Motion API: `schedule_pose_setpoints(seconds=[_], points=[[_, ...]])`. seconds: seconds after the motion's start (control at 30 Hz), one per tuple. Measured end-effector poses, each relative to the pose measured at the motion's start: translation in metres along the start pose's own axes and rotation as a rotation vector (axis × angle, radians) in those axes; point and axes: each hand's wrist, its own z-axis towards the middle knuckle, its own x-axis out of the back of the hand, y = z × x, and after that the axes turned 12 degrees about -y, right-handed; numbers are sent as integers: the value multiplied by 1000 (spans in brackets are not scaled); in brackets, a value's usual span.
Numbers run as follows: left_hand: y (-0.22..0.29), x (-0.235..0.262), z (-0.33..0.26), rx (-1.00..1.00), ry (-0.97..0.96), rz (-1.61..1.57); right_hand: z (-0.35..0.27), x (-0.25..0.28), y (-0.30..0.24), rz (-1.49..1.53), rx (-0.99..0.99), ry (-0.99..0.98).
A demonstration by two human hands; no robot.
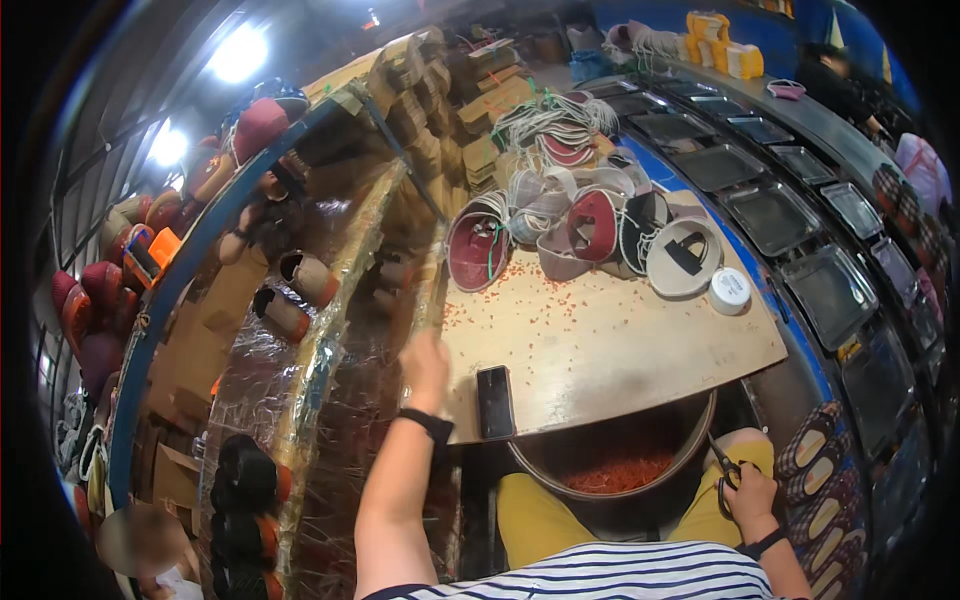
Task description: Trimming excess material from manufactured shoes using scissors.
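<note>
Clock directions taken from the middle of the counter [650,345]. Hard to make out: left hand [427,372], slightly blurred at eight o'clock, fingertips hidden; cannot tell whether clenched on something or merely curled. Partly hidden: basin [543,458] at six, tucked beneath the counter's near edge, with red scraps [620,472] visible inside. At twelve, a pile of shoe uppers [570,152], overlapping and tangled in white cords [550,118], hard to tell piece from piece. Right upper arm cut off at the lower edge, beside the striped shirt [610,575].

Left forearm reaching nearly straight up from the lower edge, dark wristband [428,425] around it, hand by the counter's left edge; contact impossible to judge. Right hand [748,497] low at five, close by the right knee [752,450], grip wrapped around the handles of black scissors [728,468]; blades pointing toward eleven, near the basin's right rim.

Open room mainly across the front half of the counter, sprinkled with red crumbs [520,305]. Bounded at eight by a dark phone [494,402] lying near the front edge; at ten by a maroon upper [478,240]; at two by a pale grey piece [684,257]; at three by a white-lidded tub [730,291]. Beyond the right edge, rows of dark trays [770,215] from one to three.
</note>
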Motion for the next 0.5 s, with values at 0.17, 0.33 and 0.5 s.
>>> schedule_pose_setpoints(seconds=[0.17,0.33,0.5], points=[[111,-57,-138,-392,-306,-218,-3,5,2,23,-17,-3],[136,-93,-268,-319,-636,-520,-5,15,-8,-73,-4,-68],[149,-103,-303,-499,-532,-234,-10,8,0,16,-21,-63]])
